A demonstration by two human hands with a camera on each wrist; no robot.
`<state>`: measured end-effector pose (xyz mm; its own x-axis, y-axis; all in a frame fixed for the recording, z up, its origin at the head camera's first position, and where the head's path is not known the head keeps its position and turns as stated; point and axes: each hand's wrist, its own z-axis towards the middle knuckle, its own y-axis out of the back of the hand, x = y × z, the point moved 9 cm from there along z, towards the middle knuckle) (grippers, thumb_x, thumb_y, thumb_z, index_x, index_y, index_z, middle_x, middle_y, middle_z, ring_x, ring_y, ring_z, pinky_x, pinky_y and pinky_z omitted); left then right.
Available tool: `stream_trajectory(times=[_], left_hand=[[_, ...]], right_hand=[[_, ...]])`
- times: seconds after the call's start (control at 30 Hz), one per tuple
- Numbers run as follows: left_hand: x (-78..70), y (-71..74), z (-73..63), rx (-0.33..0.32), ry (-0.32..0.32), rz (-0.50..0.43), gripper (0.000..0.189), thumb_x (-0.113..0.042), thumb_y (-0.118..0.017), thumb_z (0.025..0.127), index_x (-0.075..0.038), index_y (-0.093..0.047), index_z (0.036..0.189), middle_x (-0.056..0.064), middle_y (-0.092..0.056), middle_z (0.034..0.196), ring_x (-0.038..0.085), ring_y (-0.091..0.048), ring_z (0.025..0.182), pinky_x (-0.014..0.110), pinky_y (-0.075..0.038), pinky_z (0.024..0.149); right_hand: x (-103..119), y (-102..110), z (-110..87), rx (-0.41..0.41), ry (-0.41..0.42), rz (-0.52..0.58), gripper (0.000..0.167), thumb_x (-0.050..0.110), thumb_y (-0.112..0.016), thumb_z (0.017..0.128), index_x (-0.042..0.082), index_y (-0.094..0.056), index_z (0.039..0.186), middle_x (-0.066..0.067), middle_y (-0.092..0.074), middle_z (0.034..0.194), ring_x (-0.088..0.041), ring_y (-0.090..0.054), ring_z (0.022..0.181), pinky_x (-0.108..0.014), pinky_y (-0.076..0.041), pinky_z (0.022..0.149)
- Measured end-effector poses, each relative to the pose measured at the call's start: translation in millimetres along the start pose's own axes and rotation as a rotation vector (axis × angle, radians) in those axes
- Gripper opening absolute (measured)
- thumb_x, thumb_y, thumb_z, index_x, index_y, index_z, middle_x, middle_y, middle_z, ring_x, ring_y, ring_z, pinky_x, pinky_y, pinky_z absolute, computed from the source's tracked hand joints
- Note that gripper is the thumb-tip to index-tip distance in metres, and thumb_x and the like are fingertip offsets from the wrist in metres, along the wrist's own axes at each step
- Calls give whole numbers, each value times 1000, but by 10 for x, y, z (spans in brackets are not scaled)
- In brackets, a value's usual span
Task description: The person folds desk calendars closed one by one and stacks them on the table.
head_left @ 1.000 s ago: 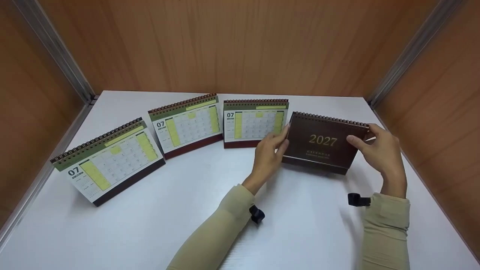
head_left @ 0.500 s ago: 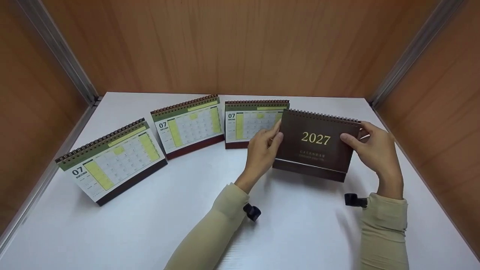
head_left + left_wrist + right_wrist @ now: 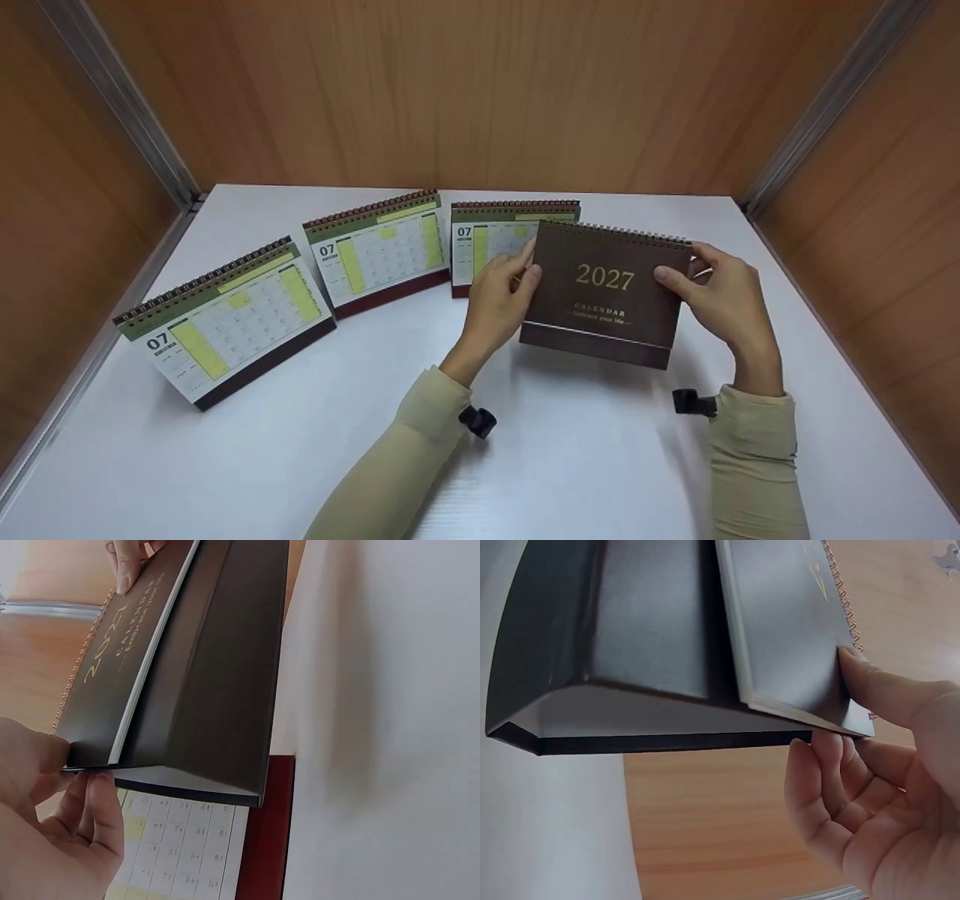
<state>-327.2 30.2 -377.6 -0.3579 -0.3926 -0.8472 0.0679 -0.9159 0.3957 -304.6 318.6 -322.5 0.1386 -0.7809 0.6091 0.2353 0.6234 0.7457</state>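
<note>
A dark brown desk calendar (image 3: 600, 300) with gold "2027" lettering and a spiral along its top is held up between both hands. The left hand (image 3: 499, 300) pinches its left side edge, thumb on the cover. At the upper right corner the right hand (image 3: 720, 300) grips it, thumb in front and fingers behind. In the right wrist view the stand (image 3: 645, 686) below the page block is folded out, with a hollow pale inside. Behind the held calendar, partly covered by it, stands another calendar (image 3: 480, 244) turned to page 07.
Two more desk calendars, the middle one (image 3: 382, 251) and the left one (image 3: 232, 322), stand on the white table (image 3: 300, 465) in a fanned row, both showing page 07. Wooden panels (image 3: 480, 90) with metal corner posts enclose the table at the back and sides.
Both hands have moved the brown calendar to the left and somewhat nearer, so it now overlaps the right end of the standing row. Its cover faces the head camera more squarely.
</note>
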Motion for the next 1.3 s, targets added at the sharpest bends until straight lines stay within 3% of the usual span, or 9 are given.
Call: stream_trajectory(times=[0.47, 0.83, 1.3], left_hand=[[282, 389, -81, 33, 77, 7, 44, -22, -61, 109, -12, -59, 152, 5, -66, 94, 16, -54, 83, 32, -46, 75], [441, 691, -158, 34, 106, 13, 44, -21, -60, 109, -11, -60, 152, 5, -68, 92, 17, -56, 79, 33, -45, 74], [599, 863, -199, 47, 204, 31, 51, -21, -60, 106, -15, -54, 156, 5, -65, 94, 19, -57, 86, 32, -46, 76]], right_hand=[[155, -464, 49, 62, -34, 129, 63, 34, -78, 99, 3, -59, 150, -13, -67, 102, -15, -70, 87, -18, -53, 66], [330, -810, -9, 203, -107, 308, 65, 18, -65, 107, 0, -35, 161, -20, -58, 129, -21, -65, 101, -26, -51, 81], [460, -1045, -1, 235, -63, 369, 63, 5, -60, 105, 1, -38, 163, -21, -55, 138, -32, -62, 120, -35, -51, 86]])
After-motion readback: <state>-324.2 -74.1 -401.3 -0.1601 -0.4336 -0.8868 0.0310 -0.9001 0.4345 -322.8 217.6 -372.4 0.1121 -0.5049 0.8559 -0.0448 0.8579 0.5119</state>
